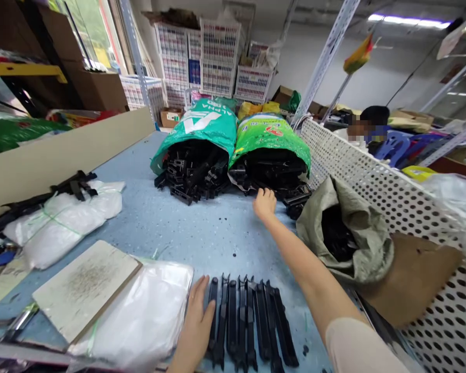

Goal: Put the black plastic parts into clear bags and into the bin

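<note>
Several long black plastic strips (241,324) lie side by side in a row at the front of the blue table (147,217). Along the left end of this row rests my left hand (196,318), its fingers stretched out and thumb apart, by the outermost strip. My right hand (264,203) reaches far forward to the mouth of a green bag (272,135) full of black plastic parts (274,168). Its fingers are curled at the bag's lower edge; what they grip is hidden. Beside it a teal bag (207,122) spills more black parts (190,171).
Left of the strips are a stack of clear plastic bags (155,305), a worn board (87,285) and a tied white bundle (62,223). A grey-green sack (363,248) stands at right against a perforated white panel (396,207). A person (373,124) is beyond the panel.
</note>
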The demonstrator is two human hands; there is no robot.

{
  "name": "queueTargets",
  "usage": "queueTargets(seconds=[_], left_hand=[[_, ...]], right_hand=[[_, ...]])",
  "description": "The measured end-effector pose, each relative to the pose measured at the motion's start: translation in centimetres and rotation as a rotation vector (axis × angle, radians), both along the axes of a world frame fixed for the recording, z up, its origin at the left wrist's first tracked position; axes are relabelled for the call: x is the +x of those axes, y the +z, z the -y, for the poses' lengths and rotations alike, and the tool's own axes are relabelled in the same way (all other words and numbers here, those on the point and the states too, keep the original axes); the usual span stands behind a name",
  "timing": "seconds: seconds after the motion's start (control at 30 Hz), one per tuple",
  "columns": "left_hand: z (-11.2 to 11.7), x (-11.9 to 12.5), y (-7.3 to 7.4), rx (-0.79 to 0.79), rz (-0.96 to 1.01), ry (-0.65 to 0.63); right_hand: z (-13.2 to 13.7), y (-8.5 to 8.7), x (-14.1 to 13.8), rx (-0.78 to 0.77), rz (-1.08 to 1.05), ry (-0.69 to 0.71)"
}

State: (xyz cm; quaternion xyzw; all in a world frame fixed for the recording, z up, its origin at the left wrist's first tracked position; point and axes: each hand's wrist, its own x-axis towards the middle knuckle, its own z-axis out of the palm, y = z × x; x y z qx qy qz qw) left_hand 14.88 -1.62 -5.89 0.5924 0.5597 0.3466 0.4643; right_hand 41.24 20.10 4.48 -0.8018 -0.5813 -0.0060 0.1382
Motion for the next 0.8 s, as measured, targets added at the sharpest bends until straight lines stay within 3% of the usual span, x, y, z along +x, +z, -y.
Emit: queueTargets(seconds=[0.17,0.3,0.37,0.47,0.57,0.63,0.7,0.8], left_hand=[[-0.8,-0.6,-1.5,-0.009,0.112,0.011],[-1.8,-0.9,-1.0,-0.065,0.229,0.034],[-2.5,-0.6,0.5,-0.130,0.291,0.037],[-4.2,0.9,3.7,-0.217,0.412,0.033],[-5.9,2.7,6.5,-0.222,0.569,0.065],[-6.3,3.3,7.9,-0.216,0.599,0.069],[-5.9,3.2,9.1,-0.227,0.588,0.027],[-4.3,2.6,10.6,-0.290,0.591,-0.052]], right_hand=[[-2.9,0.4,2.1,-0.045,0.023,-0.084],[-1.3,-1.0,1.6,-0.173,-0.042,-0.050],[1.3,-1.7,0.4,-0.246,-0.097,-0.004],[7.7,-1.9,-3.1,-0.281,-0.179,0.136],[14.8,-0.6,-7.1,-0.106,-0.268,0.430],[18.0,0.8,-8.6,-0.080,-0.401,0.686],[19.3,1.9,-9.0,-0.027,-0.516,0.779],[18.5,2.2,-8.4,0.160,-0.389,0.664]])
